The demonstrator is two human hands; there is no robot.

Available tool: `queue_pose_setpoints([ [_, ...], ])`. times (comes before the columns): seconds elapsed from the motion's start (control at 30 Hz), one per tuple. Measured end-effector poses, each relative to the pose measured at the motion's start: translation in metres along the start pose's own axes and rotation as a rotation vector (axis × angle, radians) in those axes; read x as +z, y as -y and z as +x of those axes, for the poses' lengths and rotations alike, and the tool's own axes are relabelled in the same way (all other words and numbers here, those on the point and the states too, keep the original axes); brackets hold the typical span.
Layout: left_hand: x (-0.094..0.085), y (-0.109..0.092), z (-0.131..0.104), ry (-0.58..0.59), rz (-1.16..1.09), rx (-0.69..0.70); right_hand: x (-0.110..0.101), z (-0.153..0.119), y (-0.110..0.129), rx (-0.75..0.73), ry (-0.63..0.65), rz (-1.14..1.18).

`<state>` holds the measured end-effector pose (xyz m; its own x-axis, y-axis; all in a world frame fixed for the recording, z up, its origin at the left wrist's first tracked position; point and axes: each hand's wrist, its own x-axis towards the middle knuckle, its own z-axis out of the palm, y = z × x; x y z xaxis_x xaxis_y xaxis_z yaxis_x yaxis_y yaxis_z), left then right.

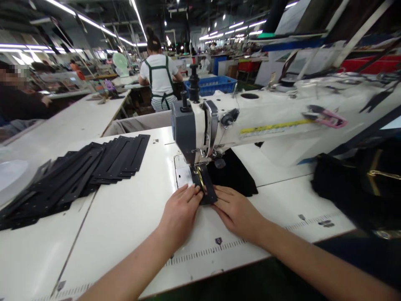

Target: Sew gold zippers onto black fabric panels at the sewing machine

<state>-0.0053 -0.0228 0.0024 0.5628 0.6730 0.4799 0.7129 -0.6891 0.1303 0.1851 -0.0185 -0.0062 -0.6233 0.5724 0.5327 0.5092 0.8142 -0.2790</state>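
A white and grey sewing machine [200,121] stands on the white table. Under its needle area lies a dark strip [209,194] with a gold zipper [201,177] along it. My left hand [182,211] presses on the near left end of the strip, fingers together. At the strip's right edge, my right hand [236,211] holds it down with fingers together and the thumb tucked below. A larger black fabric piece [236,173] spreads out behind and to the right of the strip.
Many dark slotted pieces [75,177] lie overlapped on the left of the table [131,225]. Black items with gold zippers [360,179] sit at the right edge. Beyond the machine are a blue crate [213,85] and a person in an apron [159,77]; another person is far left.
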Motion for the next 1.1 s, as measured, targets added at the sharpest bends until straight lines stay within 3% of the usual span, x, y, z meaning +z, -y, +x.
queue_pose_setpoints([
  [0.27, 0.001, 0.0, 0.007, -0.012, 0.104, 0.1, 0.001, 0.004, -0.002, -0.003, -0.055, 0.018],
  [0.63, 0.001, 0.017, 0.019, 0.038, 0.134, 0.143, 0.004, 0.02, -0.016, 0.024, -0.005, -0.015],
  [0.93, 0.01, 0.033, 0.031, -0.021, 0.126, 0.112, 0.009, 0.037, -0.029, 0.079, 0.057, -0.044],
  [1.1, 0.012, 0.037, 0.035, -0.008, 0.101, 0.028, 0.009, 0.042, -0.031, 0.095, 0.014, -0.068],
])
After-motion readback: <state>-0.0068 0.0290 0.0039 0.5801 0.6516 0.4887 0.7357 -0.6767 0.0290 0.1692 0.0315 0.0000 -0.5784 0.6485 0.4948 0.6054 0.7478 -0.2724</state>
